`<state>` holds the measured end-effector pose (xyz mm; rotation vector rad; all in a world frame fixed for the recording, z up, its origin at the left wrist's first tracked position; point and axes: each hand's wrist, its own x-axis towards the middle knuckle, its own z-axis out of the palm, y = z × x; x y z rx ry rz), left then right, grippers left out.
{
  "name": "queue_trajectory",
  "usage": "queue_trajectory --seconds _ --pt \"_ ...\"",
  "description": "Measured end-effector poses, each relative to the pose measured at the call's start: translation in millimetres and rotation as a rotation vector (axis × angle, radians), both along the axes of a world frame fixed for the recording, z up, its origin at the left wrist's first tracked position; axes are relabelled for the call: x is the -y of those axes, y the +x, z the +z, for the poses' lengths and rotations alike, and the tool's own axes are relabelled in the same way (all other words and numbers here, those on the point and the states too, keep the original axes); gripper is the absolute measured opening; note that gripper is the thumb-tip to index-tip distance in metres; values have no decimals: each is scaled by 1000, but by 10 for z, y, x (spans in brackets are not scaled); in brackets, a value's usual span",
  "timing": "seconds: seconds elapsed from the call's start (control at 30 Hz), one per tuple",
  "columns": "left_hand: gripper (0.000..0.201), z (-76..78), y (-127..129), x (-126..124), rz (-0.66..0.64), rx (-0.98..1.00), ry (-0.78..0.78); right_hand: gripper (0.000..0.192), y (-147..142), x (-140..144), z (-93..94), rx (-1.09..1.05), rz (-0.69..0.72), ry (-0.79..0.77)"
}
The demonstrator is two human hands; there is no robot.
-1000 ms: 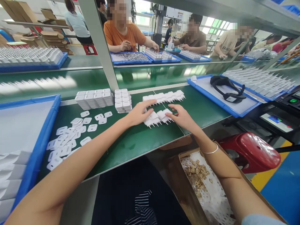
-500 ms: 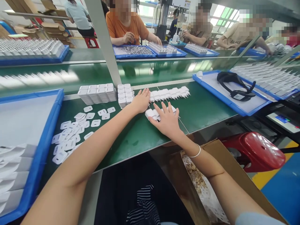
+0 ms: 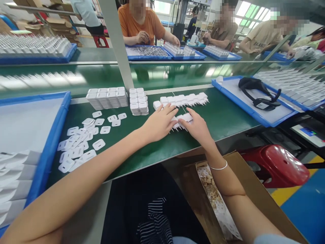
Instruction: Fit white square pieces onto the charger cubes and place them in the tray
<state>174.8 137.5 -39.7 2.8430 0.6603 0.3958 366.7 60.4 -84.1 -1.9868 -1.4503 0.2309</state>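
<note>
On the green work surface point(image 3: 137, 154), my left hand point(image 3: 158, 125) lies over the left part of a short near row of white plug housings point(image 3: 186, 117) with metal pins. Its fingers reach the far side, and its thumb is at the near side. My right hand point(image 3: 199, 128) grips the right part of that row between thumb and fingers. The palms hide much of the row. Just beyond is a longer row of white plug housings point(image 3: 181, 99), pins toward me. Left of my left hand stand stacked white covers point(image 3: 108, 98) and a smaller stack point(image 3: 138, 101).
Loose white covers point(image 3: 76, 145) lie at left, beside a blue-rimmed tray point(image 3: 49, 149). At right a blue-rimmed tray point(image 3: 228, 96) holds a black headset point(image 3: 259, 93). Below are an open cardboard box point(image 3: 254, 189) and red stool point(image 3: 276, 166). Co-workers sit across the line.
My left hand has left the far row's end and come down onto the near row. My right hand has shifted right and closed around the near row's right part.
</note>
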Motion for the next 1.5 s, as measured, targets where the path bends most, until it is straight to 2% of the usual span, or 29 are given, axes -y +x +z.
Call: queue_trajectory --seconds 0.1,0.23,0.33,0.4,0.5,0.57,0.6,0.67,0.73,0.77,0.83,0.9,0.93,1.0,1.03,1.17,1.27,1.33,1.4,1.5 --pt "46 83 12 223 -4 41 0 76 31 12 -6 17 -75 -18" --pt "39 223 73 390 -18 221 -12 78 120 38 -22 97 -121 -3" --pt "38 205 24 543 67 395 -152 77 178 109 -21 69 -169 2" --pt "43 109 -79 729 186 512 -333 80 106 245 -21 -3 -190 121" --pt "70 -104 -278 1131 292 709 -691 82 -304 589 -75 -137 -71 460" --pt "84 -241 -407 1407 284 881 -960 80 -753 845 -155 -203 45 580" --pt "85 -298 -475 1523 320 987 -1048 78 -1001 958 -200 -243 121 557" --pt "71 -387 -644 1691 495 1207 -1093 79 -1488 1126 -282 -324 272 560" --pt "56 -451 -888 1784 720 1377 -1042 80 -1891 1208 -329 -316 389 524" --pt "56 -478 -1039 1815 810 1436 -1029 82 -2046 1222 -333 -306 455 503" --pt "67 -526 -1377 1883 927 1522 -1038 85 -2255 1198 -292 -337 636 447" --pt "68 -568 -1707 1977 1002 1582 -1007 74 -2350 1092 -188 -475 848 333" --pt "62 -585 -1848 2033 1028 1600 -978 60 -2368 996 -115 -546 927 252" --pt "50 -611 -2061 2147 1046 1606 -944 25 -2382 705 52 -607 994 91" --pt "47 -621 -2131 2196 1040 1598 -946 17 -2391 512 137 -563 972 57" --pt "47 -658 -2233 2289 976 1547 -1012 25 -2516 -401 392 -120 862 -88" --pt "44 -705 -2244 2284 920 1486 -1016 45 -2685 -953 459 143 1019 -183" --pt "43 -742 -2261 2282 865 1436 -995 61 -2801 -1158 454 255 1114 -258" --pt "43 -775 -2289 2288 811 1392 -976 67 -2898 -1236 418 308 1158 -303" --pt "43 -814 -2335 2298 777 1349 -967 56 -2961 -1208 331 310 1161 -286"
